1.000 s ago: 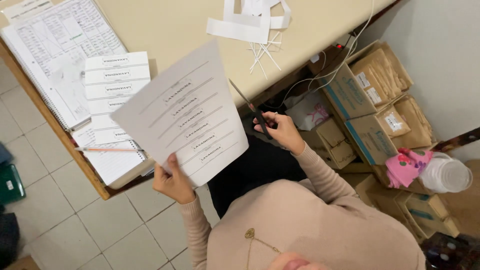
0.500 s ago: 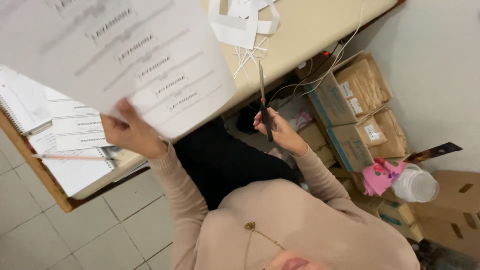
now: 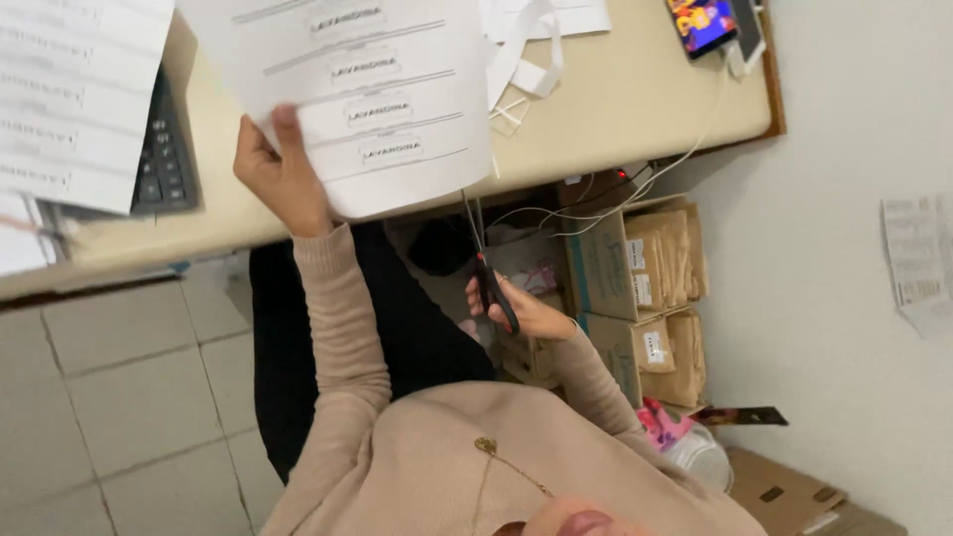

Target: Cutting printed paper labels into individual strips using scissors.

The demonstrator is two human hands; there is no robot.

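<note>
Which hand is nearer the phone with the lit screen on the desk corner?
Right. The right hand, holding scissors, is below the desk, under the phone. The left hand grips the printed sheet farther away.

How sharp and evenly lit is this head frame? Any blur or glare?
Head view: soft, even indoor light, no harsh glare; the white printed paper sheet in the left hand is sharp, the white sheets at far left are smeared; the black-handled scissors in the right hand are clear.
</note>
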